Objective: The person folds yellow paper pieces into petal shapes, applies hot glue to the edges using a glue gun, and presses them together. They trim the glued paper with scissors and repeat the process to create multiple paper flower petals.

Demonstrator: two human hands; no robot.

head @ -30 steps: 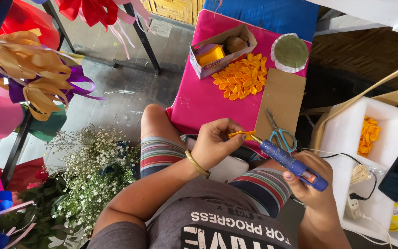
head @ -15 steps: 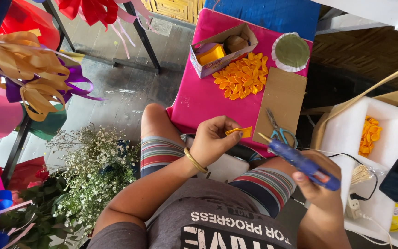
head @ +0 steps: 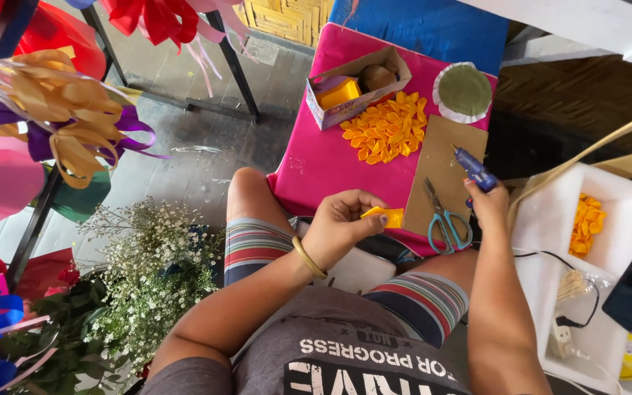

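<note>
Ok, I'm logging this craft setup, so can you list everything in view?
pink board: one, across the lap
folded petals: a pile, orange, on the board
cardboard box: one, open, at the board's far end
round disc: one, green, white-edged
scissors: one, teal handles, on brown card
white tray: one, at right
left hand: pinches an orange petal
right hand: grips a blue glue gun

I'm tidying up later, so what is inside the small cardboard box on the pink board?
The cardboard box holds a yellow block and a brownish round lump, with something purple showing at one end. Whatever lies beneath them is covered.
</note>
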